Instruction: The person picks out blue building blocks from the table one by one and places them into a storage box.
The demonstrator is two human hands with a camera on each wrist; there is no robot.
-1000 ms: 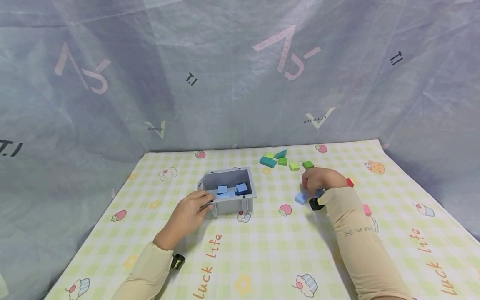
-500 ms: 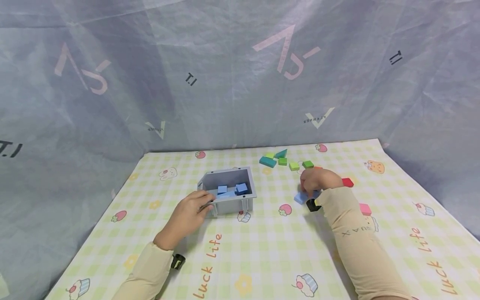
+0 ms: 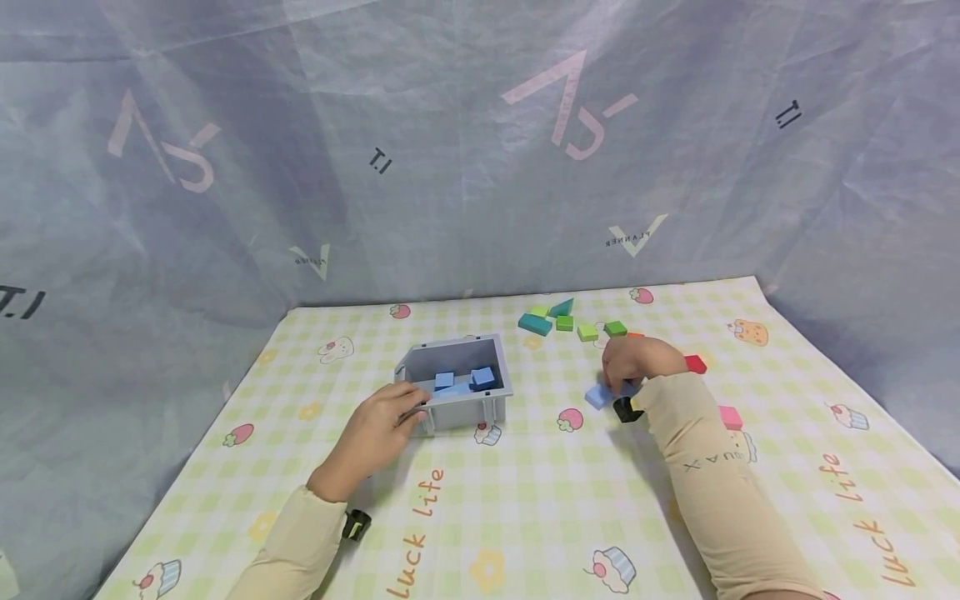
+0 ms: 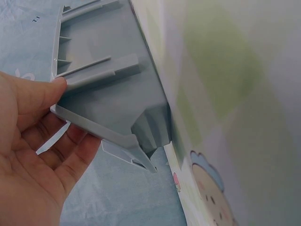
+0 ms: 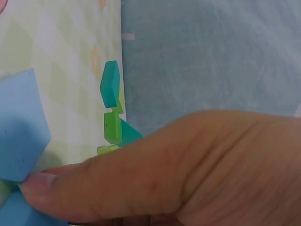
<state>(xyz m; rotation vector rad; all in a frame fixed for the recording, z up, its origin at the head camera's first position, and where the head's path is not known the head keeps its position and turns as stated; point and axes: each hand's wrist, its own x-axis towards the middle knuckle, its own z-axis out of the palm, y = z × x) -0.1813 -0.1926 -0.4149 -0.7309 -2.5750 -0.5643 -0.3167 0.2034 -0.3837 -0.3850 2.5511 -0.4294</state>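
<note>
My left hand (image 3: pixel 382 425) grips the near left rim of a grey plastic bin (image 3: pixel 465 411). In the left wrist view the thumb lies on the bin's outer wall (image 4: pixel 108 94), the fingers on the other side of the rim. Several blue blocks (image 3: pixel 482 377) lie inside the bin. On the right, my right hand (image 3: pixel 637 360) reaches down with curled fingers at a light blue block (image 3: pixel 597 396) and a second blue block (image 3: pixel 630 387) partly under it. The right wrist view shows its thumb against blue blocks (image 5: pixel 21 125); the other fingertips are mostly hidden.
Green and teal blocks (image 3: pixel 536 324) lie scattered at the back of the checked tablecloth (image 3: pixel 510 500). A red block (image 3: pixel 696 364) and a pink block (image 3: pixel 731 417) lie right of my right arm. A grey-blue curtain (image 3: pixel 450 167) hangs behind the table.
My right hand has shifted slightly left, and the light blue block has slid a little left. More of the red and pink blocks shows. The left hand and bin stay in place.
</note>
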